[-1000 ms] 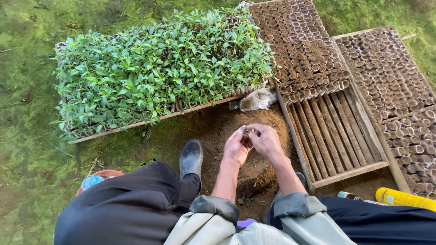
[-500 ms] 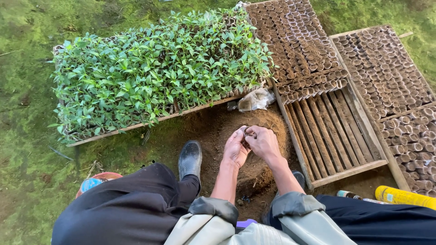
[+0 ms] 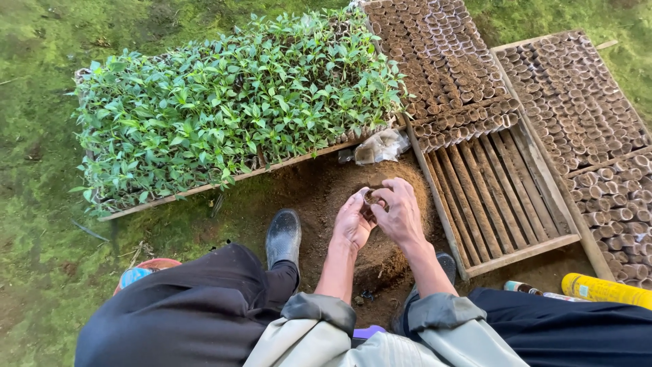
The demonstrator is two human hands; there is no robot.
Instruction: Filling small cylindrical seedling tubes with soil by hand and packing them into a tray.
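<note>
Both hands are meeting over the soil heap (image 3: pixel 380 224), the left hand (image 3: pixel 353 221) cupping and the right hand (image 3: pixel 401 214) pinching a small soil-filled seedling pot (image 3: pixel 371 197), apparently mid-filling; setting it into the slatted wooden tray (image 3: pixel 489 197) would demand an upright grip.
</note>
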